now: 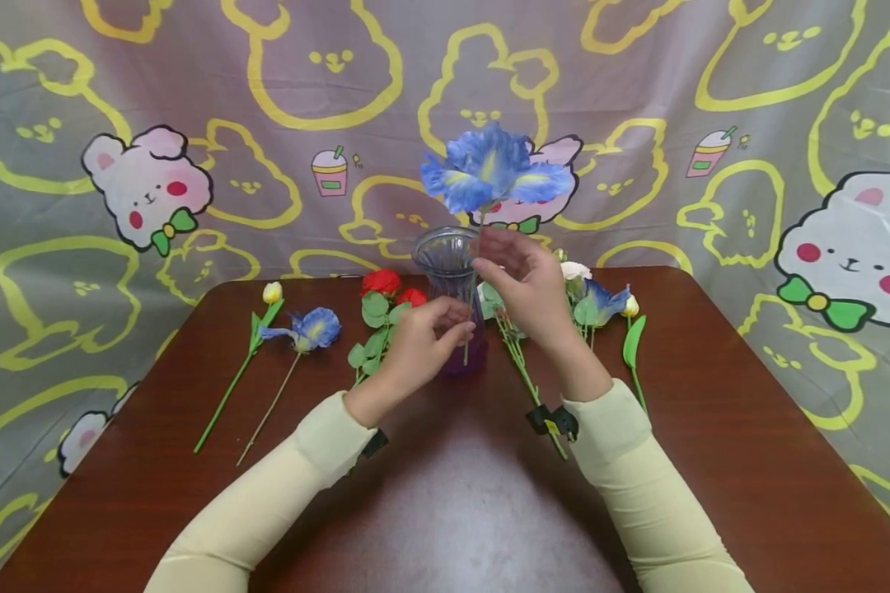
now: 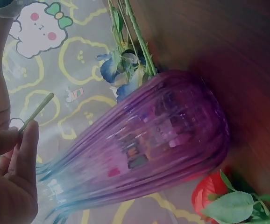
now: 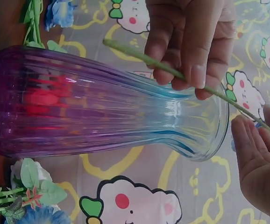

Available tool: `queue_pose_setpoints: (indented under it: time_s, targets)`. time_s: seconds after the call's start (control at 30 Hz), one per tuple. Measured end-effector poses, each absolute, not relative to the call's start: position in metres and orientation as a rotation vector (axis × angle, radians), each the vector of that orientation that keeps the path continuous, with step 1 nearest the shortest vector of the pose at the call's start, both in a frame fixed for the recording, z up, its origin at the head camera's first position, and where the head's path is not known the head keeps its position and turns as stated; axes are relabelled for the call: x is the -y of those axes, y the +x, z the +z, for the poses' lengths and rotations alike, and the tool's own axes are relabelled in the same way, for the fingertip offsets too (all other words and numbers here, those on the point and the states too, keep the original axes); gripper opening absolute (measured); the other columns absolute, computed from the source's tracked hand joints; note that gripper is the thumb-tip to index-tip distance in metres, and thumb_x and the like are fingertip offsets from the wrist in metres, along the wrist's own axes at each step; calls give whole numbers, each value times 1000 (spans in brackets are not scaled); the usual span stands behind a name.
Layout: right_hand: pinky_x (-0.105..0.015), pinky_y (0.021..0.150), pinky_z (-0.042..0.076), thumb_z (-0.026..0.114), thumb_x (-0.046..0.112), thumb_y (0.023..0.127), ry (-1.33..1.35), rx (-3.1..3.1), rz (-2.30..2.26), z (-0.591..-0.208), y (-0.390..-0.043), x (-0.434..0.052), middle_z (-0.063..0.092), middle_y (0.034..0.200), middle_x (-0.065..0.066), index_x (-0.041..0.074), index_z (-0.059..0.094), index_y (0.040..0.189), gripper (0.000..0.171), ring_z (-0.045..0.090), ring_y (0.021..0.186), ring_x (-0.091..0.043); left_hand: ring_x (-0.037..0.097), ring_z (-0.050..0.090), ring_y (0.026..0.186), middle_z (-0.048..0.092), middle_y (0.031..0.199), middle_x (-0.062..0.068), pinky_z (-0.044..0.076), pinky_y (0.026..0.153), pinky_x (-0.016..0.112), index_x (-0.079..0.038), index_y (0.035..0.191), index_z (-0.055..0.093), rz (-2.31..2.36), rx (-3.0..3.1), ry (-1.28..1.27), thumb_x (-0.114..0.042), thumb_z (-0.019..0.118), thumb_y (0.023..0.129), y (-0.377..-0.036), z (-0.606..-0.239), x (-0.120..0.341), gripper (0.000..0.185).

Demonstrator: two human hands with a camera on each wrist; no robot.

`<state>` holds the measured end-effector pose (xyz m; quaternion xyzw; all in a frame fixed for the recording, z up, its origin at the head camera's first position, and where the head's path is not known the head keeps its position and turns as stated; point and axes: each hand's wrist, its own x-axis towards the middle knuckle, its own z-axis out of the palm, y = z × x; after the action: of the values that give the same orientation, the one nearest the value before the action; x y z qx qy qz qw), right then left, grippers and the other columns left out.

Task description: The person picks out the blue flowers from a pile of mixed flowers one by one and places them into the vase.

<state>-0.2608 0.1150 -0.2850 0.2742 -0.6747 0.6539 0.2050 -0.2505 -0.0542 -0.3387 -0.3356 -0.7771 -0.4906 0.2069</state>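
A blue artificial iris (image 1: 493, 169) stands upright in front of the glass vase (image 1: 445, 255), its bloom above the rim. My right hand (image 1: 526, 284) pinches the stem just below the bloom. Lower down, my left hand (image 1: 426, 342) pinches the same stem between thumb and fingers, and the cut end (image 2: 44, 105) sticks out past them in the left wrist view. The ribbed vase shades from purple at its base to clear at its flared mouth. In the right wrist view the stem (image 3: 130, 51) crosses the vase's neck from outside.
Left of the vase lie red roses (image 1: 381, 284), another blue iris (image 1: 315, 329) and a white-yellow tulip (image 1: 272, 292). On its right are a white flower (image 1: 574, 270), a blue flower (image 1: 606, 303) and another tulip (image 1: 631, 306). A patterned cloth (image 1: 386, 66) hangs behind the brown table (image 1: 719, 371).
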Motion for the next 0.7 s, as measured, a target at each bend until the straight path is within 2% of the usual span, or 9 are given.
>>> queue_pose_setpoints:
  time_s: [0.2,0.4,0.7]
  targets:
    - [-33,77,56,65,1,92,710,1868,1939,-285,-260,-116,68,105,-20,-14,58,120,32,68,94,-18,16,68,69,69,81,10,55,64,24,4,92,66,-1404,2171,-935,3,71,86,-251,-340,51,8]
    - [-34,73,57,63,-4,91,739,1842,1963,-287,-259,-116,69,98,-17,-15,59,113,25,69,86,-18,14,68,72,70,83,9,55,66,23,3,92,66,-1408,2211,-922,4,71,85,-249,-341,51,8]
    - [-34,71,57,63,-4,91,735,1877,1931,-284,-259,-114,69,96,-17,-15,60,112,24,69,84,-18,13,68,75,71,84,7,54,69,23,1,91,67,-1374,2216,-923,0,73,85,-249,-341,54,8]
